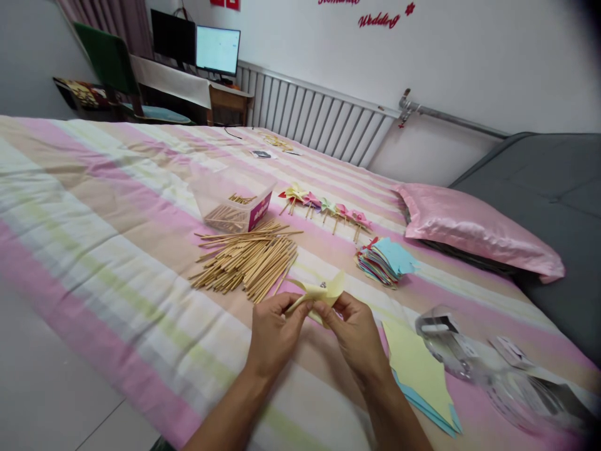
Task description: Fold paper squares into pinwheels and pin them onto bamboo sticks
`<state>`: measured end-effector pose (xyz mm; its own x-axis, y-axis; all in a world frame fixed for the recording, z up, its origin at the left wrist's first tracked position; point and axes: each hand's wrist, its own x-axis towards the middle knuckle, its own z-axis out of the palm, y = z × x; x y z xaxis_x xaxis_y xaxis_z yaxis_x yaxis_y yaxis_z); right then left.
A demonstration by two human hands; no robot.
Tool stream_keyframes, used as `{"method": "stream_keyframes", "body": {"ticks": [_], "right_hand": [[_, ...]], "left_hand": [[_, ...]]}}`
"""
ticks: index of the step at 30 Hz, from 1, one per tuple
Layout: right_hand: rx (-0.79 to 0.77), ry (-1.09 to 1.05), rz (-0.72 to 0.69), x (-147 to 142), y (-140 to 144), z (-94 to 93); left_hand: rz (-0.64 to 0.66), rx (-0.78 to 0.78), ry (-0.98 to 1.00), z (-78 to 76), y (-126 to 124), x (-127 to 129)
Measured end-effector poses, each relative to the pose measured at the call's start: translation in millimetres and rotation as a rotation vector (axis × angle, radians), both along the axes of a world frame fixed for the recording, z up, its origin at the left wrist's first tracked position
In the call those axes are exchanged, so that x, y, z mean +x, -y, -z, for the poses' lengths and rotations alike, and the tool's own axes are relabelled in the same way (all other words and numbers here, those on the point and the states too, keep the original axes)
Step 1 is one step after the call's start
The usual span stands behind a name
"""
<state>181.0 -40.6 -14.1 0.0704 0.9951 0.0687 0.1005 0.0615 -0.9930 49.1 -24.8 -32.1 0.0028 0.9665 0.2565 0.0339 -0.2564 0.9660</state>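
Between my two hands is a pale yellow paper pinwheel [332,288], its corners folded up around a small dark bit near the middle. My left hand [278,326] pinches its left side, thumb and fingers closed. On its right side my right hand [355,332] grips the paper the same way, the thumbs almost meeting. Just beyond my left hand lies a heap of thin wooden sticks [248,260]. To the right of my right hand are yellow and blue paper sheets [416,360]. A stack of coloured cut papers [385,260] lies farther off.
A clear plastic box [225,194] with more sticks stands behind the heap. Several finished pinwheels on sticks [328,210] lie in a row. Clear plastic containers [451,344] are at the right, a pink pillow [474,222] beyond. Everything rests on a striped bedspread [141,275].
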Motion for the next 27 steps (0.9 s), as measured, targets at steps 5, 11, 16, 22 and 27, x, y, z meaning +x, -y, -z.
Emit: {"method": "stream_keyframes", "body": {"ticks": [5,11,16,22,27], "right_hand": [[0.026,-0.025,-0.034,-1.7,-1.2,-0.5],[0.035,-0.048,-0.054,-2.4,-1.5,-1.4],[0.005,-0.091,-0.073,-0.7,-2.5,0.3],[-0.005,-0.144,-0.103,0.2,-2.6,1.1],[-0.021,-0.132,-0.106,0.3,-1.4,0.5]], "left_hand": [[-0.028,0.042,-0.05,1.8,2.5,0.3],[-0.054,0.042,-0.078,3.0,4.3,2.4],[-0.03,-0.013,-0.031,4.0,4.7,3.6],[0.006,-0.059,0.041,-1.2,4.4,4.9],[-0.032,-0.01,-0.021,-1.3,7.1,5.4]]}}
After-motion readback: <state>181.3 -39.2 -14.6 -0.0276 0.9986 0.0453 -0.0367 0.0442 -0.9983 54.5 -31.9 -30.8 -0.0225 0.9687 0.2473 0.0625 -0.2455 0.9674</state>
